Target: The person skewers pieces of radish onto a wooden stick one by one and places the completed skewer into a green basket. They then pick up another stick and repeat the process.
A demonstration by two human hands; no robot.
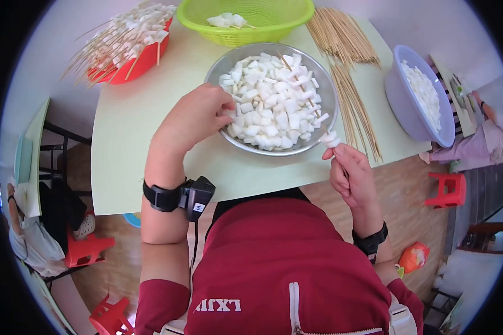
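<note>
A metal bowl (245,146) full of small white cut pieces (271,111) stands at the table's near middle. Over its left rim, my left hand (207,111) has its fingers curled in at the pieces; what they pinch, if anything, is hidden. Just off the bowl's lower right edge, my right hand (349,173) is closed around a thin wooden skewer. A few white pieces (330,139) are threaded on it, right above my thumb and forefinger. Another skewer (296,78) lies across the pieces in the bowl.
Behind the bowl is a green basket (246,36) with some skewered pieces. A red basin (142,66) piled with filled skewers stands far left. Bare skewers (343,36) lie at right, beside a purple tub (397,95) of white pieces. Other people sit at both sides, near red stools (447,190).
</note>
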